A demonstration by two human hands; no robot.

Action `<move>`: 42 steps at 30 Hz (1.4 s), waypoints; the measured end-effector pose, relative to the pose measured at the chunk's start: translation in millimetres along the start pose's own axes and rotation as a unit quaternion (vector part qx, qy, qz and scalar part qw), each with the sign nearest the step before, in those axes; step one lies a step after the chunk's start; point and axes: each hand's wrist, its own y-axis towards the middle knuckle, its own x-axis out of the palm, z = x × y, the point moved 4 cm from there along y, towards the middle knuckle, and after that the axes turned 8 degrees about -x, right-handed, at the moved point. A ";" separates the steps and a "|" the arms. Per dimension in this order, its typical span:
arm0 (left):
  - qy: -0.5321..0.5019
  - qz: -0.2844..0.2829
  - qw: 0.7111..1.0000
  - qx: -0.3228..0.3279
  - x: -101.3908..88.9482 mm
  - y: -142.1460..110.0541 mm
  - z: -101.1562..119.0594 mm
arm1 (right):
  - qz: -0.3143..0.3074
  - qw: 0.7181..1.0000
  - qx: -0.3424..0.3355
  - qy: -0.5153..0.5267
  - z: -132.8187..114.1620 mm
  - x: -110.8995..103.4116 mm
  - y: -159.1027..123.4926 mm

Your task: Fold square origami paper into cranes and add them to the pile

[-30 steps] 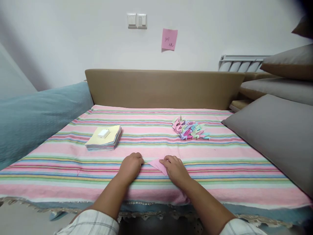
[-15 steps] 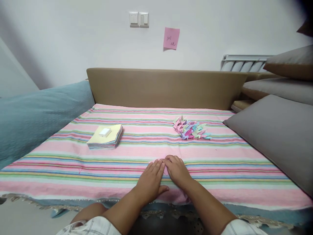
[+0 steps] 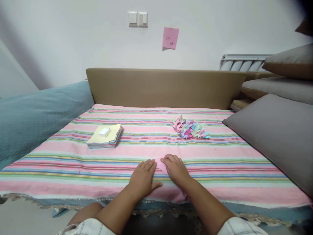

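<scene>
A small pink folded paper lies on the striped cloth near the front edge. My left hand rests flat on the cloth, fingers stretched out, its fingertips at the paper's left side. My right hand lies on the paper's right part with fingers curled down onto it. Most of the paper is hidden between the two hands.
A stack of coloured paper sheets with a small white object on top sits at the left. A pile of folded paper pieces lies back right. A blue cushion borders the left, grey cushions the right.
My left hand went from a closed fist left of the paper to a flat open hand pressed over it, then slid slightly left, uncovering part of the pink paper. My right hand stayed put.
</scene>
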 end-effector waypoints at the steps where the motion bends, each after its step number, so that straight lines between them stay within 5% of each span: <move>1: 0.000 0.001 1.000 -0.005 -3.4 -0.6 -2.5 | -0.002 1.000 0.001 0.000 0.1 0.2 0.0; 7: 0.021 0.017 0.998 -0.055 -14.4 -2.2 -25.2 | -0.007 1.000 0.005 -0.006 0.8 1.2 0.6; 12: 0.035 0.100 0.989 -0.100 -18.3 1.6 -34.4 | -0.007 1.000 0.003 -0.007 1.6 3.2 0.7; 17: 0.001 0.071 0.997 0.042 -7.3 -0.9 -8.8 | 0.002 1.000 0.002 -0.007 1.1 3.5 0.3; 20: -0.010 0.029 0.997 0.069 -0.1 -4.3 -1.2 | 0.001 1.000 0.005 -0.009 0.6 2.8 0.2; 30: -0.014 -0.006 1.000 -0.016 -9.1 -5.0 -9.8 | -0.005 1.000 0.006 -0.012 -0.3 1.1 0.3; 35: -0.004 0.047 0.997 -0.068 -17.1 -1.7 -19.1 | 0.001 1.000 0.003 -0.007 0.0 2.3 0.6; 42: -0.013 0.047 0.996 0.080 2.0 -0.3 7.5 | 0.010 1.000 0.002 -0.005 -0.7 1.9 0.4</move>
